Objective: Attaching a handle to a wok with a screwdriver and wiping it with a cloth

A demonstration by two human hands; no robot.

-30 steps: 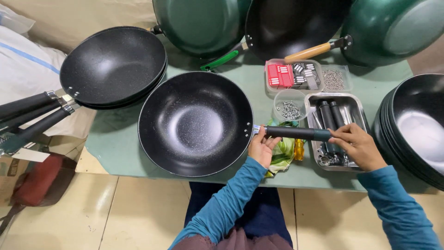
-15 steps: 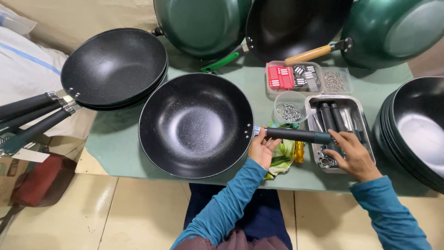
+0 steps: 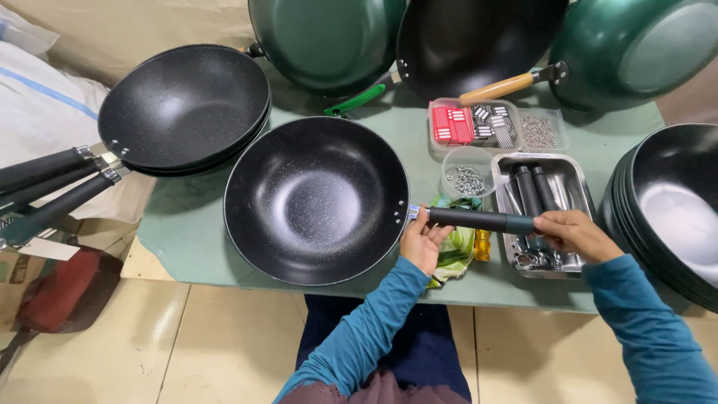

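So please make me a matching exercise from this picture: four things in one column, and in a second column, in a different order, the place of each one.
Things:
1. black handle
2. metal tray
3. clear round cup of screws
4. stack of black pans with handles

Places:
A. at the far left of the table
B. held between the left hand and right hand, at the rim of the black wok
C. just behind the handle, between the wok and the tray
D. right of the wok, with spare black handles lying inside

Pairs: 1-B, 2-D, 3-C, 4-A
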